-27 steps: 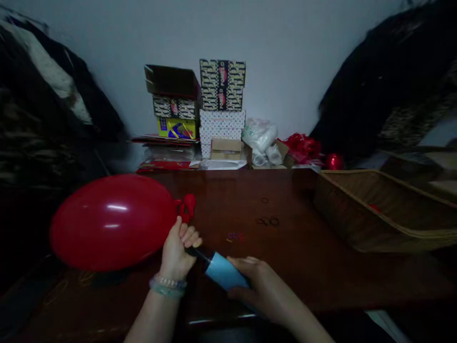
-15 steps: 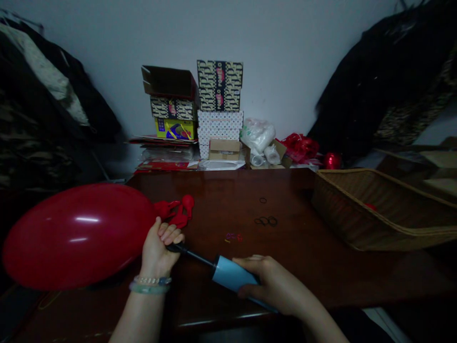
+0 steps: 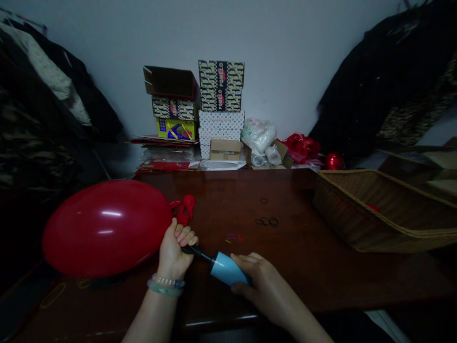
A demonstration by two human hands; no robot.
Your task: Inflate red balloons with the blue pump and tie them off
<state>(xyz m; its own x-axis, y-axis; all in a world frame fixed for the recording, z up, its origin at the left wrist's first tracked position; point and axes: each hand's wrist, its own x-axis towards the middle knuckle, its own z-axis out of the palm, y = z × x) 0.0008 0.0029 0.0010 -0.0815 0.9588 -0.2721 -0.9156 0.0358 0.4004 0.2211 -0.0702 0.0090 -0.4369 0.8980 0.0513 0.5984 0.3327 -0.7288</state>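
A large inflated red balloon lies on its side at the left, its neck end reaching my left hand. That hand is closed around the black end of a blue balloon pump; the balloon's neck is hidden in the fingers. My right hand is wrapped around the pump's blue barrel from the right. A short stretch of black rod shows between barrel and left hand. Just beyond the left hand lie several uninflated red balloons.
Small coloured bands and black rings lie on the dark wooden table. A wicker basket stands at the right with something red inside. Boxes are stacked against the wall. A yellowish loop lies at left.
My left hand and the inflated balloon have moved right, toward the pump barrel. Less of the rod shows now. My right hand has shifted slightly left with the barrel.
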